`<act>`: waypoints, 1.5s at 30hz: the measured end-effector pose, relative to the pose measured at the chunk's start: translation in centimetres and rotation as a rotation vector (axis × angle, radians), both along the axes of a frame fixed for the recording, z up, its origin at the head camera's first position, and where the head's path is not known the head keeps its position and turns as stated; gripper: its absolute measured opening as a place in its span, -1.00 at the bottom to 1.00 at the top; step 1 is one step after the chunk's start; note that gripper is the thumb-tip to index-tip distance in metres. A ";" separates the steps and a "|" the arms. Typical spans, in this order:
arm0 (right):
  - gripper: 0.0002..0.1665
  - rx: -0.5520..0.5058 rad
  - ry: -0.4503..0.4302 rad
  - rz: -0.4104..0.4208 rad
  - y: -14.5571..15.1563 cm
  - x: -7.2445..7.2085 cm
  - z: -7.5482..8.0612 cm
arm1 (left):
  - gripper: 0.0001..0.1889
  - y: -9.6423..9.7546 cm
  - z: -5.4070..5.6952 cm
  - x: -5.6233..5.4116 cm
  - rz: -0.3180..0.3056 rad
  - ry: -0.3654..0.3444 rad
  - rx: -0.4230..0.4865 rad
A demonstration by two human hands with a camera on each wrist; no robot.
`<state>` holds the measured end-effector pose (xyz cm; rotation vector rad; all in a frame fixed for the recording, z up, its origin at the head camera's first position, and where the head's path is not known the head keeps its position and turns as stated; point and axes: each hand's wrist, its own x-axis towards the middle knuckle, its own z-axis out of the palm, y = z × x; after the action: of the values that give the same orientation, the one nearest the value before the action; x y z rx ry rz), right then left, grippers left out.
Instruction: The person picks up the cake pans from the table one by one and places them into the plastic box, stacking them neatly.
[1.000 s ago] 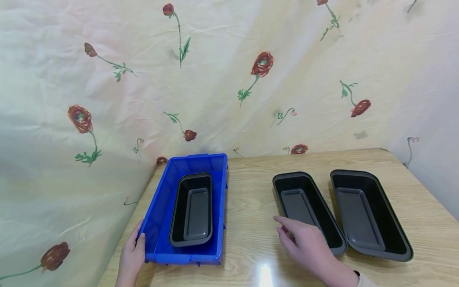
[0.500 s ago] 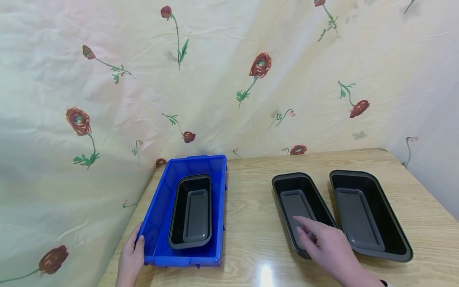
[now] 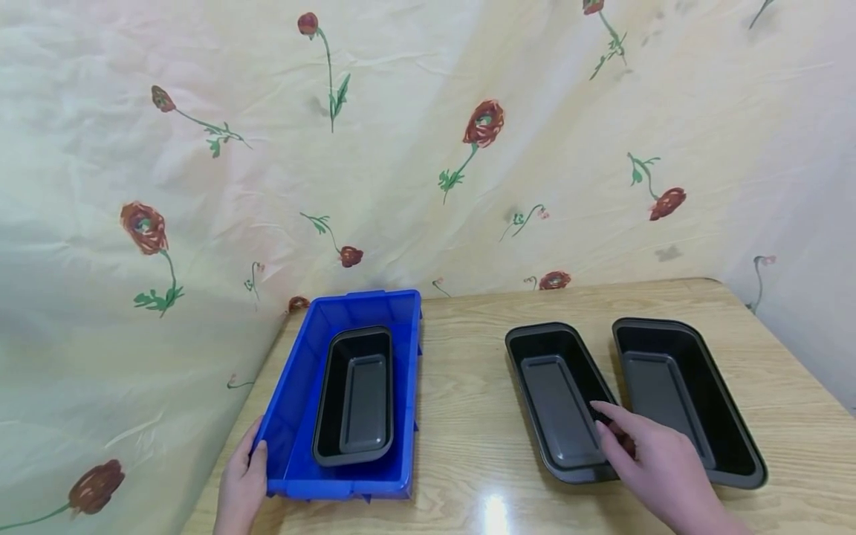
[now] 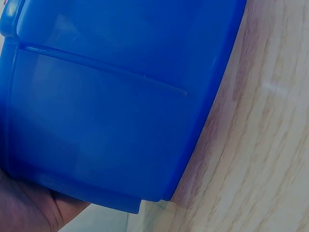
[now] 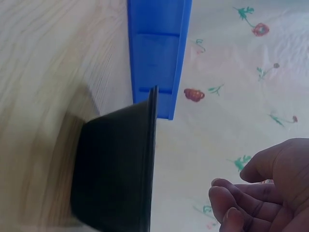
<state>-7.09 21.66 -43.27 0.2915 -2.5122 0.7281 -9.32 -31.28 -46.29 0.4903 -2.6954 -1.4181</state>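
My left hand (image 3: 242, 479) grips the near left edge of a blue plastic bin (image 3: 341, 488), thumb over the rim. The left wrist view shows the bin's outer wall (image 4: 96, 121) up close. Inside the bin lies a black loaf pan (image 3: 366, 401). On the right, a second black loaf pan (image 3: 553, 405) sits on the table beside a third loaf pan (image 3: 658, 371). Over the touching sides of these two hovers my right hand (image 3: 658, 461), fingers loosely curled and holding nothing. In the right wrist view the hand (image 5: 265, 193) shows apart from the pan (image 5: 113, 169).
The wooden table (image 3: 461, 416) stretches between the bin and the two pans. A flower-patterned cloth (image 3: 414, 148) hangs behind the table and along its left side. The table's right edge (image 3: 789, 353) runs past the outer pan.
My right hand has moved right, from the near left side of the middle pan to above where the two pans meet. The left hand stays on the bin; the pans have not moved.
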 end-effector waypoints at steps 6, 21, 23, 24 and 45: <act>-0.69 0.042 -0.062 -0.067 1.2 0.5 -0.6 | -0.46 0.1 0.0 0.1 0.005 0.007 -0.003; -0.57 0.109 -0.264 -0.196 3.7 0.7 -0.8 | -0.46 0.1 0.1 0.2 0.007 -0.004 -0.002; -0.55 0.117 -0.298 -0.201 3.9 0.7 -0.9 | -0.45 0.0 0.1 0.2 0.006 -0.006 -0.001; -0.54 0.121 -0.318 -0.204 4.0 0.7 -1.0 | -0.45 0.0 0.1 0.2 0.005 -0.006 -0.002; -0.44 0.181 -0.587 -0.127 4.1 -0.3 -2.5 | -0.46 0.0 0.0 0.1 0.007 0.019 0.007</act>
<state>-7.43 25.76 -45.78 -0.0336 -3.1247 0.5971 -9.18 -31.26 -46.34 0.4843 -2.6718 -1.4242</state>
